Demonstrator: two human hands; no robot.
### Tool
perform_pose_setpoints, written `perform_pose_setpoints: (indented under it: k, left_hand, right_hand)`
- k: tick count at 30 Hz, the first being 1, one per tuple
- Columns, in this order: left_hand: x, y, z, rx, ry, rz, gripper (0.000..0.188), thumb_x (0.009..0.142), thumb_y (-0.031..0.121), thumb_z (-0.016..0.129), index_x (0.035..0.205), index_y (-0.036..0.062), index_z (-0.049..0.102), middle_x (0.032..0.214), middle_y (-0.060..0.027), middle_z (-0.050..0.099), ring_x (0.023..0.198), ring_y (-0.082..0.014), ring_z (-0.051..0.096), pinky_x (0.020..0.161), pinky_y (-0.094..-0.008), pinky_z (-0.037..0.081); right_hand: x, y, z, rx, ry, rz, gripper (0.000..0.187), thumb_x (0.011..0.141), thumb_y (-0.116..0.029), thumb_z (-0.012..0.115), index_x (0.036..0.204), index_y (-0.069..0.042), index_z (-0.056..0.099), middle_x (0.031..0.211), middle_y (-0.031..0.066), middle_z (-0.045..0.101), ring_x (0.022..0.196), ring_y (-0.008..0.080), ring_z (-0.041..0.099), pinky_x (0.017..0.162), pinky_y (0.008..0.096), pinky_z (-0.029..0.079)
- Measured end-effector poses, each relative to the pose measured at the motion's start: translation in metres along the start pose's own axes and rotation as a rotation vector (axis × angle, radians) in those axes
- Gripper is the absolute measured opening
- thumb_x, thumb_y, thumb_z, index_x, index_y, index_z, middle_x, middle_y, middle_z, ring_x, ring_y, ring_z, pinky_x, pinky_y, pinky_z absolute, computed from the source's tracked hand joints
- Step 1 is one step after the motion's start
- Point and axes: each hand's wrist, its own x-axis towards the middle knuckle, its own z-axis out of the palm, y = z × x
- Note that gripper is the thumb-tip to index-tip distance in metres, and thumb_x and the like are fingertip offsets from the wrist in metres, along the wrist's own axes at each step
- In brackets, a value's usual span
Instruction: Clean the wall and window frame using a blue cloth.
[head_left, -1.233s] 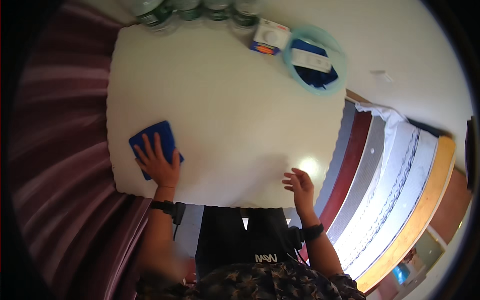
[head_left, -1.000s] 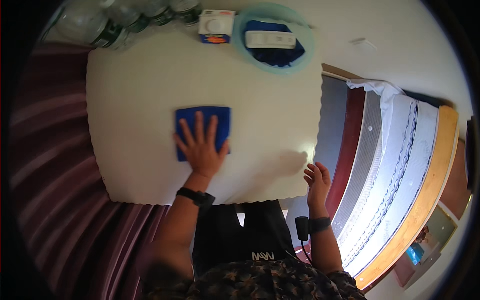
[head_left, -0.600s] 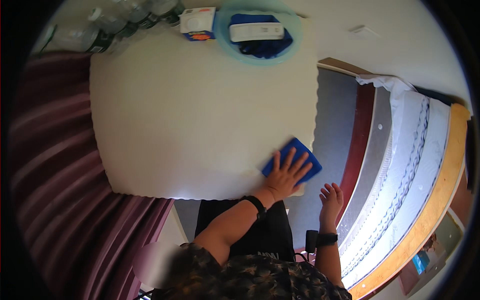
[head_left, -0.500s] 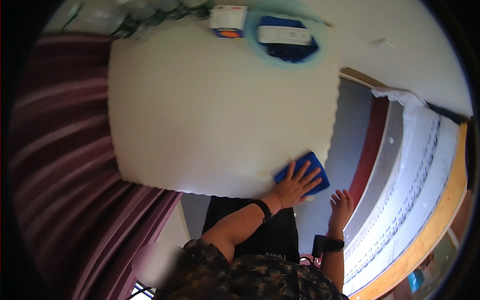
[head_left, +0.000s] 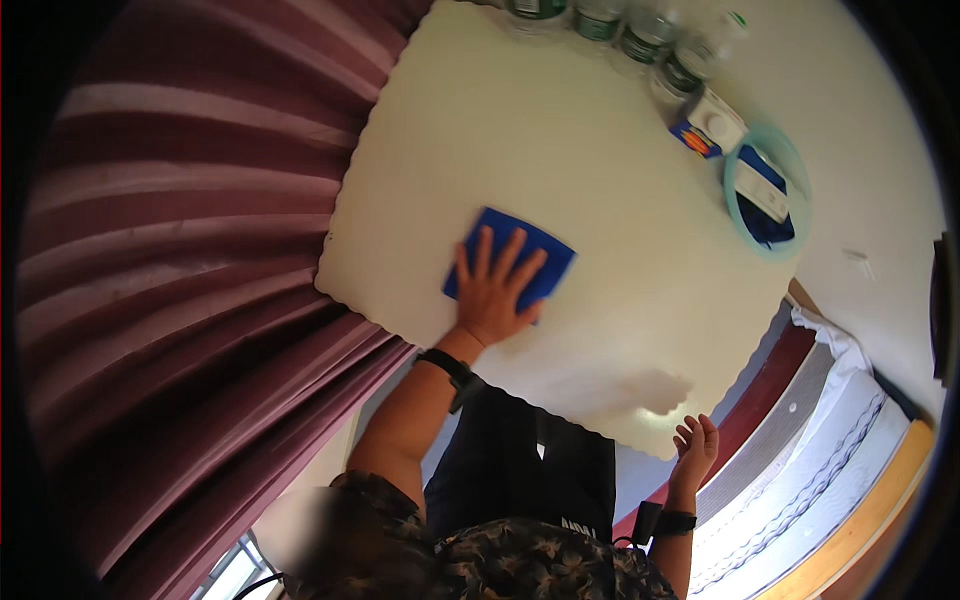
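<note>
My left hand [head_left: 498, 290] lies flat with spread fingers on a folded blue cloth [head_left: 552, 250], pressing it against the pale tabletop [head_left: 640, 300]. The cloth is on the left part of the table, near its scalloped edge. My right hand [head_left: 697, 447] hovers by the table's near right corner, fingers loosely bent and apart, with nothing in it. A wet-looking sheen and a shadow show on the tabletop beside that hand.
Several clear bottles [head_left: 645, 40] line the far edge. A small box [head_left: 710, 122] and a light-blue basin [head_left: 735, 205] holding dark-blue items stand at the far right. Purple curtains [head_left: 200, 250] hang along the left side; a bed [head_left: 820, 480] is at the right.
My left hand has slid the blue cloth from the near right corner leftward across the table. The view has turned, so the table appears rotated. My right hand stays empty near the corner.
</note>
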Motion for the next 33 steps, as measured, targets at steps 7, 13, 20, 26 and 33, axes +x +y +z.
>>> perform_pose_setpoints:
  k: [7,13,20,26,33]
  left_hand:
    - [-0.049,-0.157,-0.043,0.206,0.21,-0.478,0.073,0.082,0.045,0.065,0.147,0.0212,0.04,0.158,-0.0118,0.025,0.144,-0.0466,0.016,0.107,-0.07,0.018]
    - [-0.09,-0.192,-0.04,0.177,0.243,-0.513,0.076,0.082,0.047,0.065,0.148,0.0215,0.038,0.158,-0.0132,0.026,0.143,-0.0478,0.019,0.107,-0.0686,0.02]
    - [-0.117,-0.102,-0.014,0.145,0.116,-0.353,0.075,0.084,0.044,0.06,0.148,0.0129,0.036,0.159,-0.0183,0.02,0.144,-0.0527,0.009,0.108,-0.0719,0.01]
    - [-0.121,0.026,0.024,0.03,-0.157,0.023,0.071,0.081,0.046,0.062,0.143,0.0159,0.045,0.158,-0.0183,0.022,0.144,-0.0508,0.008,0.107,-0.0743,0.002]
    - [-0.092,0.125,0.064,-0.074,-0.381,0.574,0.072,0.073,0.046,0.073,0.14,0.0303,0.05,0.157,-0.008,0.027,0.142,-0.0485,0.016,0.102,-0.0769,0.015]
  right_hand:
    - [-0.008,-0.011,0.038,-0.088,-0.097,-0.04,0.024,0.097,-0.014,0.054,0.118,-0.003,0.055,0.102,0.0106,0.067,0.083,0.0166,0.066,0.068,0.0255,0.053]
    - [-0.016,-0.013,0.045,-0.138,-0.108,-0.057,0.025,0.097,-0.015,0.055,0.118,-0.002,0.056,0.103,0.0111,0.067,0.084,0.0175,0.066,0.069,0.026,0.053]
    - [-0.009,0.004,0.028,-0.048,-0.081,-0.041,0.025,0.097,-0.013,0.055,0.119,-0.002,0.054,0.104,0.0117,0.067,0.084,0.0174,0.066,0.071,0.0266,0.052]
    - [-0.007,0.026,0.002,0.024,-0.012,0.009,0.022,0.098,-0.013,0.054,0.116,-0.002,0.055,0.101,0.0101,0.068,0.082,0.0152,0.066,0.07,0.0255,0.052]
    - [0.0,0.063,-0.047,0.132,0.088,0.045,0.021,0.099,-0.013,0.052,0.116,-0.002,0.055,0.101,0.0094,0.067,0.082,0.0147,0.066,0.07,0.0257,0.052]
